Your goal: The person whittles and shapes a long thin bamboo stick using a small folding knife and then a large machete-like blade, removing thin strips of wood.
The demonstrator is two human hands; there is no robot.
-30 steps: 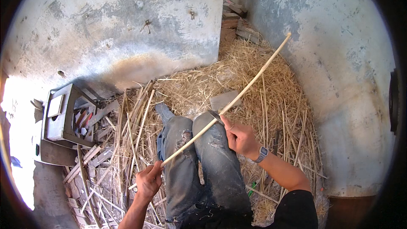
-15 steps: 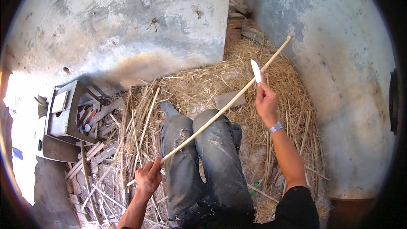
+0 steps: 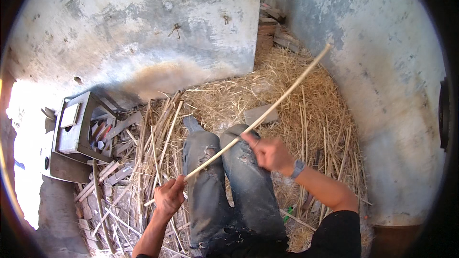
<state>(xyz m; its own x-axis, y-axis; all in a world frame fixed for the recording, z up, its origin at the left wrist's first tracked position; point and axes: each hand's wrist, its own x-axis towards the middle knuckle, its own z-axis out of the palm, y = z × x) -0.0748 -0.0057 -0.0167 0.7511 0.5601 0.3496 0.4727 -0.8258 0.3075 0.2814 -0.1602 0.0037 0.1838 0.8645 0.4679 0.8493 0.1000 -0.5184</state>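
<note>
A long, pale, thin stick (image 3: 214,158) slants from lower left to upper right across my knees. Its lower end is gripped in my closed left hand (image 3: 169,195), with a short tip poking out past the fist. My right hand (image 3: 270,154), a little blurred, is closed beside the stick over my right knee. The knife in it, whose white blade showed half a second ago, is now hidden by the hand. Beyond my right hand the stick's far end (image 3: 328,47) points up toward the right wall.
Straw-like shavings (image 3: 224,91) cover the floor, with a flat block (image 3: 261,114) among them. Loose sticks (image 3: 162,134) lie to my left. A worn wooden box frame (image 3: 76,126) holding small items stands at the left. Stained walls (image 3: 158,24) close in ahead and right.
My right hand has moved down and left along the stick, from its upper part to my right knee. The blade has gone out of sight. My left hand has kept its hold.
</note>
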